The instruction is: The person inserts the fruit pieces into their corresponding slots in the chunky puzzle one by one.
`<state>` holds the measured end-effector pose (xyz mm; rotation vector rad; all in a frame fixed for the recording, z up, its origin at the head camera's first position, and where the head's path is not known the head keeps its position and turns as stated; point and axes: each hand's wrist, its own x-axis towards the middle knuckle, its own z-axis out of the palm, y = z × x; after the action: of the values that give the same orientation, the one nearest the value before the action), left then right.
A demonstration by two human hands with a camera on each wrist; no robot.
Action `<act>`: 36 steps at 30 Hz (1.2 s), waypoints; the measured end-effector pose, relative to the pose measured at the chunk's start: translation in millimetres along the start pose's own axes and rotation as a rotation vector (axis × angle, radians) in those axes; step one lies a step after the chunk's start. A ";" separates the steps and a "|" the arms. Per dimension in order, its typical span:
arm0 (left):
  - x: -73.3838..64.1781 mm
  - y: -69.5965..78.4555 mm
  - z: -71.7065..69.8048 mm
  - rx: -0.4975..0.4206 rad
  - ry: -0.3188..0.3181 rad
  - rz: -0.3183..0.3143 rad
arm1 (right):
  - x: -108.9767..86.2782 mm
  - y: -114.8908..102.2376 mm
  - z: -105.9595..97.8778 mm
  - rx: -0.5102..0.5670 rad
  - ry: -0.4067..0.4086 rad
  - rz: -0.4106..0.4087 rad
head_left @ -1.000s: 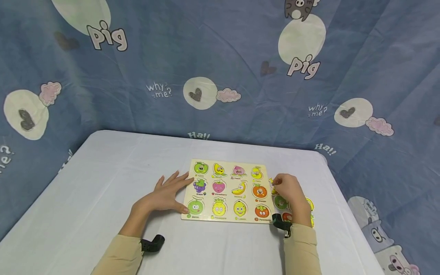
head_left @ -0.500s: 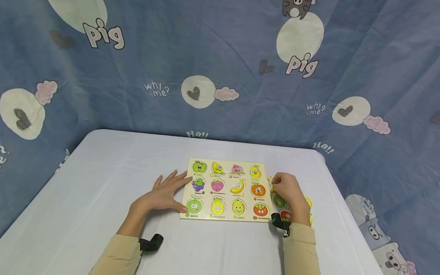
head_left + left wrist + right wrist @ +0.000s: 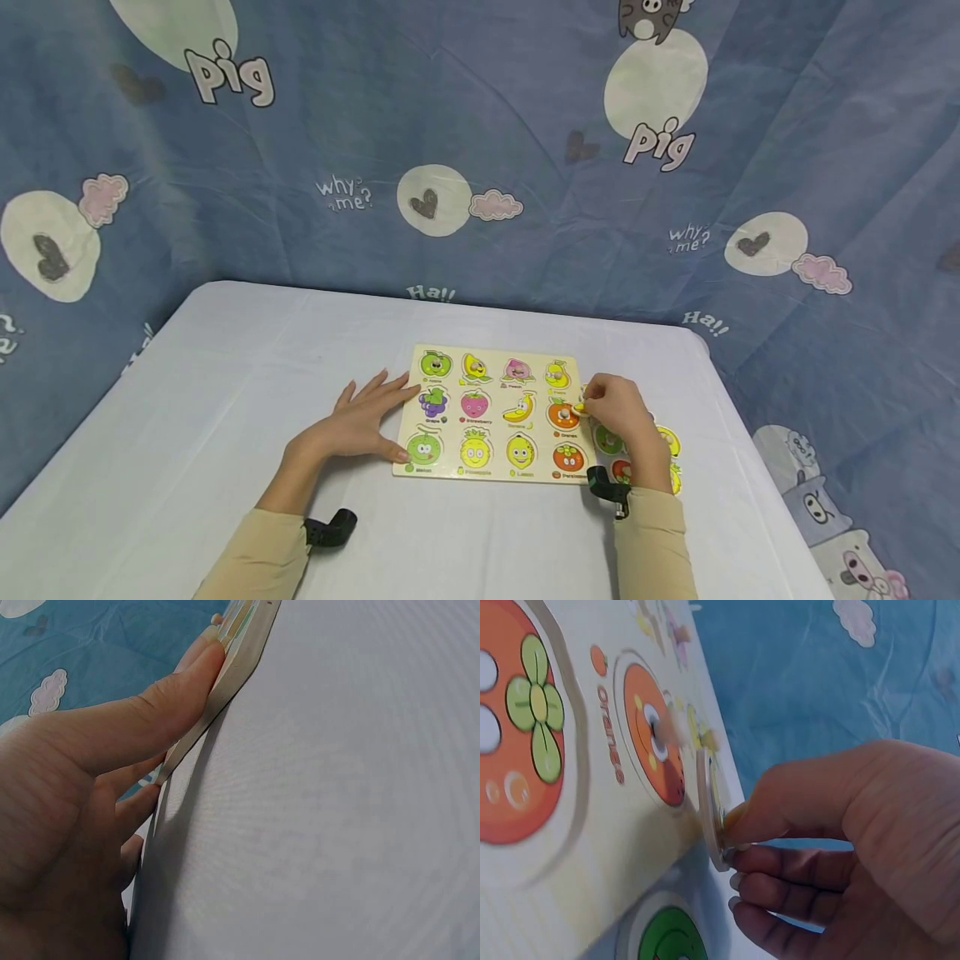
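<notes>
A wooden fruit puzzle board (image 3: 495, 433) lies on the table, with rows of pictured fruit. My left hand (image 3: 367, 421) rests spread at its left edge, thumb (image 3: 172, 697) on the near-left corner. At the right edge, my right hand (image 3: 618, 410) pinches a thin yellow puzzle piece (image 3: 580, 409) between thumb and fingers. In the right wrist view this piece (image 3: 711, 810) stands nearly edge-on, close beside the orange (image 3: 654, 735), its printed face mostly hidden. Knobs stick up from the orange and from several fruits along the far row.
Several loose puzzle pieces lie right of the board, partly under my right forearm, among them a green round one (image 3: 609, 439) and a red one (image 3: 621, 472). A white cloth (image 3: 262, 358) covers the table. Behind it hangs a blue printed curtain (image 3: 525, 267).
My right hand has lifted the yellow piece from beside the board and moved it slightly left, over the board's right edge. The left hand has stayed in place on the board.
</notes>
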<state>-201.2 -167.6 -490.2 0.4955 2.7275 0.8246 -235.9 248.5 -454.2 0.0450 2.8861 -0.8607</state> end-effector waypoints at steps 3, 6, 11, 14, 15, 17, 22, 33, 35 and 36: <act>0.2 -0.2 0.1 -0.003 0.000 0.001 | 0.3 -4.4 3.1 0.006 -0.007 -0.013; 0.2 0.0 0.0 -0.004 0.001 0.001 | 0.6 -8.6 6.5 0.013 -0.014 -0.029; 0.7 0.2 0.3 -0.005 0.002 0.002 | 1.5 -13.4 11.3 0.010 -0.016 -0.065; 1.2 -0.1 0.7 -0.002 0.003 0.001 | 2.0 -15.6 13.6 0.007 -0.009 -0.083; 1.3 -0.2 0.9 0.000 0.004 0.000 | 2.0 -16.6 14.3 0.007 -0.006 -0.087; 1.5 -0.3 1.1 0.003 0.004 -0.001 | 2.0 -18.6 15.7 0.005 -0.004 -0.093; 1.4 0.5 0.8 0.001 0.008 -0.003 | 1.8 -24.3 19.3 0.013 -0.011 -0.099; 2.5 -0.3 1.5 0.000 0.009 -0.004 | 1.0 -37.2 25.7 -0.001 -0.030 -0.140; 3.0 -1.2 2.2 -0.001 0.011 -0.003 | 1.5 -38.6 28.5 -0.009 -0.037 -0.158; 3.2 -1.5 2.5 -0.001 0.012 -0.003 | 1.9 -39.3 29.9 -0.012 -0.039 -0.168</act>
<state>-203.8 -166.3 -493.6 0.4874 2.7381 0.8305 -237.0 199.2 -457.9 -0.2159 2.8900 -0.8605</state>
